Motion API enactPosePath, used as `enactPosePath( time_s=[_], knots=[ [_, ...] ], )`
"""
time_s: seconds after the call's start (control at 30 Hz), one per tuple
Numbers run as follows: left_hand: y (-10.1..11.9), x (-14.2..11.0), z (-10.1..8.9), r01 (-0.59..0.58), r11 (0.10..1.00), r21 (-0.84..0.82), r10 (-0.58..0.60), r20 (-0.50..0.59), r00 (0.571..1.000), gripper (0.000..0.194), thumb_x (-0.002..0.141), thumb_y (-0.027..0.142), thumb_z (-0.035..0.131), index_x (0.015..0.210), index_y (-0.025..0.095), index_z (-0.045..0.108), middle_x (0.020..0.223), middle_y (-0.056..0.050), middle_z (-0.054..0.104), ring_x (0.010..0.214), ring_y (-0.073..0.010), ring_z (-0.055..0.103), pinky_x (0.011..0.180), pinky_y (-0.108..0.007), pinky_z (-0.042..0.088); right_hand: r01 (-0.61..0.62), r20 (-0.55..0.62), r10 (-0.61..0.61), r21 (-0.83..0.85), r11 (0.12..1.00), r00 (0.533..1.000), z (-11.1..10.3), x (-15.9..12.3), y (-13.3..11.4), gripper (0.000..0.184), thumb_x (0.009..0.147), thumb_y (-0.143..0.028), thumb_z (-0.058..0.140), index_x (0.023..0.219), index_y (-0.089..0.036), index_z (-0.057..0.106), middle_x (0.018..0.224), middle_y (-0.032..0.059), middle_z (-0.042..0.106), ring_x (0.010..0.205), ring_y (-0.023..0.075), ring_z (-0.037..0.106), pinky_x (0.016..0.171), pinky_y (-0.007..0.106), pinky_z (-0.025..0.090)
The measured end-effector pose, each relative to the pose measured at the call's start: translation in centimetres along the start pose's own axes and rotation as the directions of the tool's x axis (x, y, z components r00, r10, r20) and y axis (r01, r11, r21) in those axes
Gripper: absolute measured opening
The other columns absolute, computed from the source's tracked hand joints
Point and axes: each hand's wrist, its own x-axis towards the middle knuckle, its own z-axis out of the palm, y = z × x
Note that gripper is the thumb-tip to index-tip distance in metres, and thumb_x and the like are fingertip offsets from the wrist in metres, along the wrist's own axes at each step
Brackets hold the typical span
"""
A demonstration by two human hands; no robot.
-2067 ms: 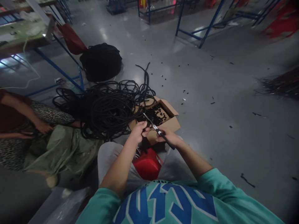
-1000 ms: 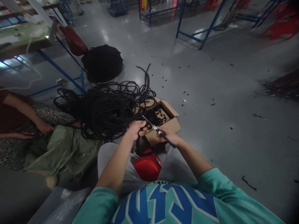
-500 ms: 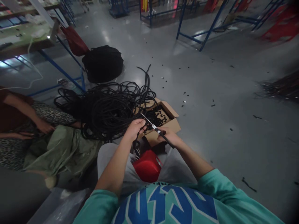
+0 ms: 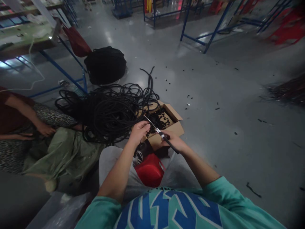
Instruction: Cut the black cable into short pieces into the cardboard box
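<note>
My right hand (image 4: 172,141) is wrapped round the black handles of a pair of scissors (image 4: 159,131). Their slim metal blades point up and left, toward the fingertips of my left hand (image 4: 140,131). That hand is closed in a pinch at the edge of the pile of black cords (image 4: 108,114); the black cord it grips is mostly hidden by the fingers. Just beyond and beneath both hands stands an open cardboard box (image 4: 178,128) with many short black cut pieces (image 4: 163,118) inside.
A red stool (image 4: 150,170) shows between my knees. On the left sits another person, hands (image 4: 46,129) over green cloth (image 4: 64,149). A round black bundle (image 4: 106,65) lies behind the cords, near a blue-legged table (image 4: 64,71). Black scraps (image 4: 254,190) dot the grey floor.
My left hand has turned slightly, and its fingers now hide the dark cord that showed beside them. The scissors have barely moved.
</note>
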Motion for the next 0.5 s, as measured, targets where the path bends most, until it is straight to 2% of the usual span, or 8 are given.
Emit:
enactPosePath(
  time_s=[0.13,0.23,0.37,0.5],
  knots=[
    [0.0,-0.1,-0.2,-0.149,0.969,0.199,0.161,-0.041,0.986,0.016,0.061,0.026,0.064,0.071,0.015,0.06,0.063,0.001,0.056,0.058,-0.0079,0.049,0.055,-0.019,0.036,0.024,-0.063,-0.032,-0.123,0.992,0.998,0.2,-0.3,-0.6,0.046,0.055,-0.014,0.058,0.101,-0.016,0.06,0.081,0.0003,0.061,0.072,0.0146,0.051,0.068,0.025,0.04],
    [0.0,-0.3,-0.4,-0.235,0.873,0.427,0.293,-0.074,0.953,0.011,0.062,0.022,0.062,0.071,0.017,0.059,0.075,-0.001,0.06,0.075,-0.0132,0.054,0.071,-0.023,0.038,-0.013,-0.082,-0.002,-0.173,0.985,0.997,0.2,-0.6,-0.7,0.048,0.055,-0.015,0.058,0.103,-0.016,0.059,0.081,0.0006,0.061,0.075,0.0164,0.053,0.069,0.027,0.041],
    [0.1,-0.8,-0.2,-0.19,0.713,0.675,0.348,-0.105,0.931,0.011,0.066,0.024,0.059,0.076,0.021,0.06,0.081,-0.001,0.062,0.078,-0.0164,0.053,0.073,-0.025,0.036,-0.003,-0.099,-0.019,-0.219,0.976,0.995,0.2,-0.8,-0.7,0.047,0.055,-0.016,0.058,0.102,-0.017,0.059,0.084,0.0012,0.063,0.079,0.0186,0.054,0.073,0.029,0.042],
    [0.2,-1.2,0.0,-0.161,0.602,0.782,0.387,-0.109,0.916,0.011,0.067,0.025,0.059,0.078,0.022,0.06,0.082,-0.001,0.063,0.077,-0.0177,0.054,0.069,-0.025,0.034,0.007,-0.107,-0.032,-0.228,0.974,0.994,0.3,-0.9,-0.6,0.045,0.055,-0.016,0.059,0.1,-0.015,0.061,0.088,0.0029,0.064,0.084,0.0204,0.055,0.075,0.03,0.042]
  ],
)
